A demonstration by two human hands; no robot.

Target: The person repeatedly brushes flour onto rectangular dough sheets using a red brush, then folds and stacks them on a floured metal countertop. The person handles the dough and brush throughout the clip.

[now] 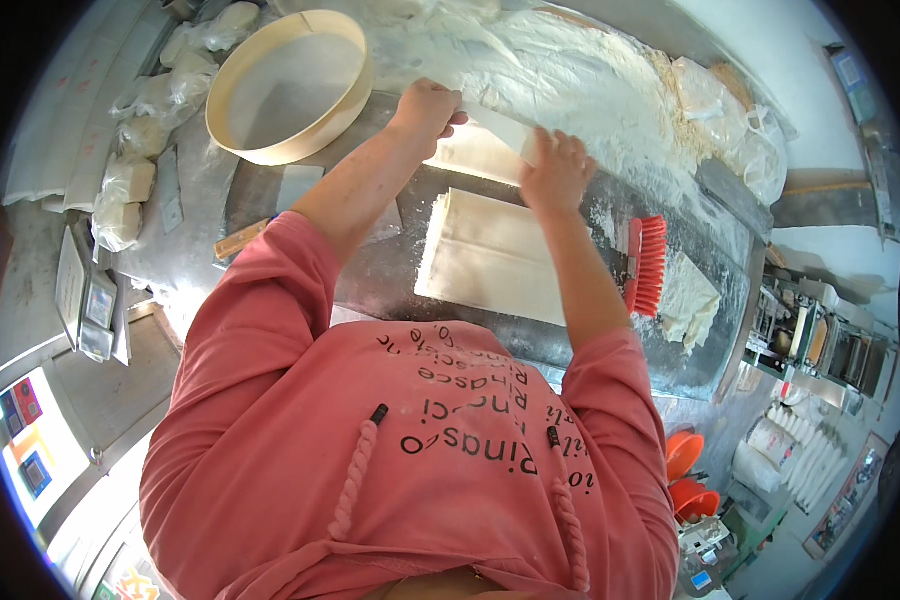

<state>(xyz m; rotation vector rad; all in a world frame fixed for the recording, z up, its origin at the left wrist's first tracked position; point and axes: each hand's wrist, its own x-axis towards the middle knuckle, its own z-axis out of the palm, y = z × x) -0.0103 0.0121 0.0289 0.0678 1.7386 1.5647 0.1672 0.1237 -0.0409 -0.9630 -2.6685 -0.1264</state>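
My left hand (430, 108) is closed, its fingers pinching the left end of a pale, thin dough sheet (498, 126) above the work table. The sheet's right end is between the bent fingers of my right hand (558, 172). Below the raised part, more of the pale sheet catches bright light. Just nearer to me, a stack of flat, rectangular dough sheets (490, 250) lies on the dark tabletop, partly covered on its right by my forearm.
A round, wooden-rimmed sieve (272, 156) stands at the left. Loose flour (570, 75) covers the table's far side. To the right are a red-bristled brush (648, 265) and a crumpled dough piece (689, 302). A wooden handle (240, 240) and plastic bags (120, 210) lie left.
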